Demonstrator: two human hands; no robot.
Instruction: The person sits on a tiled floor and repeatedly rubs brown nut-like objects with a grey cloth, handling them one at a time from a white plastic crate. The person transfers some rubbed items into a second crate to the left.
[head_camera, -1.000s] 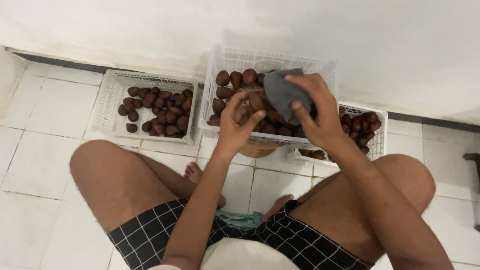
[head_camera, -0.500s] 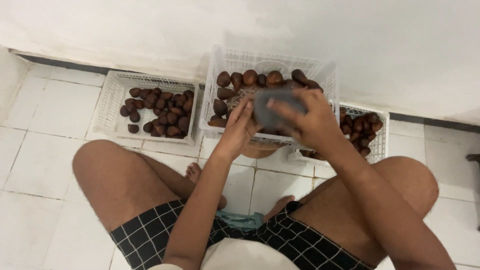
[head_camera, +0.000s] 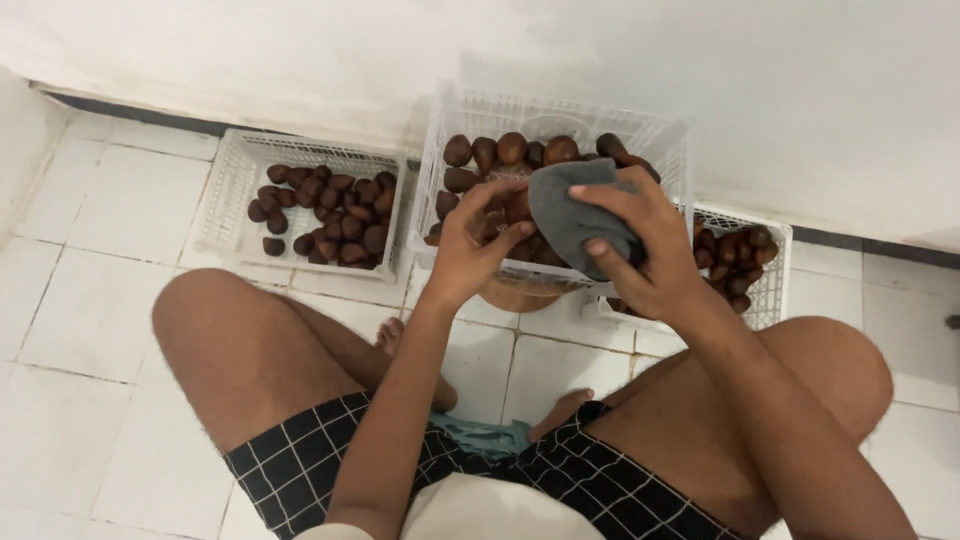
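Light is soft and even, fairly bright, coming from above and slightly behind me. No hard glare anywhere. The white wall (head_camera: 800, 90) is a bit overexposed and flat, losing texture. The floor tiles (head_camera: 90, 310) read clean, with a soft shadow under my thighs and along the wall base. The middle crate (head_camera: 560, 120) throws a faint shadow up the wall. My left hand (head_camera: 475, 245) and right hand (head_camera: 650, 250) are slightly soft, mild motion blur on the fingers (head_camera: 500, 195). The grey cloth (head_camera: 575, 215) shows little detail. Wide-angle stretch at the edges; my knees bulge. The brown fruit (head_camera: 320, 210) is dark but sharp enough.
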